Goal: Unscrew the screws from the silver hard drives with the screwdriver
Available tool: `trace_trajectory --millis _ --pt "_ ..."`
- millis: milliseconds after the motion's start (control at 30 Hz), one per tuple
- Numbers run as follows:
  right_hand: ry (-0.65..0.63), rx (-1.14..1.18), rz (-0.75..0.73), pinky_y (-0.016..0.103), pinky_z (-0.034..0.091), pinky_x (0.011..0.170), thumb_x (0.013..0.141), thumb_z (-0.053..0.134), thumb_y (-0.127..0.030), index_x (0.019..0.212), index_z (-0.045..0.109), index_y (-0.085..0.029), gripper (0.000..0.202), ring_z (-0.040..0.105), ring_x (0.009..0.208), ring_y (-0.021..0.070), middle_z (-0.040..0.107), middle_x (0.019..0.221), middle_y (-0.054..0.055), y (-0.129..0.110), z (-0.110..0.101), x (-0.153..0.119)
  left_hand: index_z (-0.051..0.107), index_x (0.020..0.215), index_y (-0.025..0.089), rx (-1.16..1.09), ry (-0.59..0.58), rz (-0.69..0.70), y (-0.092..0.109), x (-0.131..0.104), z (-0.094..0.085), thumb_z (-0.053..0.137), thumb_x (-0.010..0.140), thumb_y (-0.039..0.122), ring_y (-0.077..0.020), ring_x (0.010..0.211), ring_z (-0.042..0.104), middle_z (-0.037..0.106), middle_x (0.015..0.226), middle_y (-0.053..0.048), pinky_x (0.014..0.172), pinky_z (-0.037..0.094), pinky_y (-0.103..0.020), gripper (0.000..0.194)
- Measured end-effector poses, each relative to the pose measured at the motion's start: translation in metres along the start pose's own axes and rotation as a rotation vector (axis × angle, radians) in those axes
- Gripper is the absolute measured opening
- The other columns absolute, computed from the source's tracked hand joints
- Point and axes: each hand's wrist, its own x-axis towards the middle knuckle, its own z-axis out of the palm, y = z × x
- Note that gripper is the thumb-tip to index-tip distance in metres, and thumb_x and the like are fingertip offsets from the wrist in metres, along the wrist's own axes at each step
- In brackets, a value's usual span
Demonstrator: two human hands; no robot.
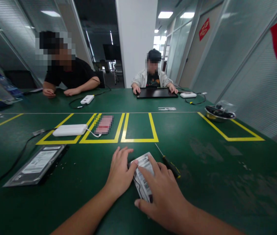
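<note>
Touching silver-wht rect. metal hard drive [140, 185]: my L hand [118, 172], loosely spread, thumb at edge; my R hand [165, 187], arched over it, can't tell if gripping.

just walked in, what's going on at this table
The person's left grip has its thumb on a drive, and the right grip is spread over it; how firmly they hold it is unclear. A screwdriver lies just beyond the right grip, untouched. A second drive lies off to the left. Across the table, a co-worker is touching a dark panel.
</note>
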Motion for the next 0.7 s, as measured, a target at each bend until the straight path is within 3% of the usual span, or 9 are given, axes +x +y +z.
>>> trace_trajectory --millis 200,367,533,600,700 --pt "-0.119 0.137 -0.07 0.053 0.032 0.112 0.078 0.067 -0.038 0.138 0.052 -0.026 0.063 0.034 0.139 0.0345 0.032 0.157 0.01 0.006 -0.022 -0.019 0.054 0.126 0.02 0.073 -0.053 0.056 0.0 0.001 0.004 0.042 0.098 0.035 -0.0309 0.145 0.028 0.053 0.138 -0.011 0.117 0.028 -0.056 0.035" --pt "-0.144 0.163 -0.158 0.049 0.043 0.107 0.077 0.068 -0.03 0.128 0.061 -0.022 0.052 0.044 0.132 0.0331 0.049 0.146 0.011 0.013 -0.026 -0.031 0.055 0.127 0.019 0.137 -0.083 0.105 0.002 0.003 0.005 0.035 0.1 0.034 -0.0306 0.148 0.019 0.053 0.139 -0.011 0.119 0.023 -0.058 0.036" --pt "0.081 0.053 -0.107 0.044 0.053 0.09 0.09 0.053 -0.025 0.112 0.065 -0.022 0.025 0.061 0.102 0.025 0.064 0.115 0.01 0.04 -0.028 -0.024 0.055 0.128 0.018 0.168 -0.084 0.107 0.003 0.01 0.005 0.034 0.101 0.036 -0.0327 0.149 0.017 0.051 0.139 -0.011 0.119 0.022 -0.057 0.039" --pt "0.245 -0.061 -0.065 0.048 0.052 0.089 0.093 0.047 -0.025 0.113 0.063 -0.018 0.027 0.06 0.1 0.0271 0.063 0.112 0.013 0.055 -0.028 -0.016 0.056 0.127 0.017 0.164 -0.082 0.117 0.003 0.013 0.006 0.034 0.101 0.035 -0.0332 0.148 0.018 0.052 0.138 -0.011 0.119 0.022 -0.057 0.039" --pt "0.301 -0.134 -0.042 0.049 0.053 0.087 0.093 0.048 -0.025 0.119 0.058 -0.016 0.029 0.058 0.102 0.0283 0.059 0.111 0.014 0.073 -0.024 -0.006 0.057 0.123 0.017 0.134 -0.054 0.145 0.005 0.015 0.006 0.036 0.1 0.032 -0.0325 0.144 0.027 0.054 0.134 -0.011 0.117 0.026 -0.056 0.035"
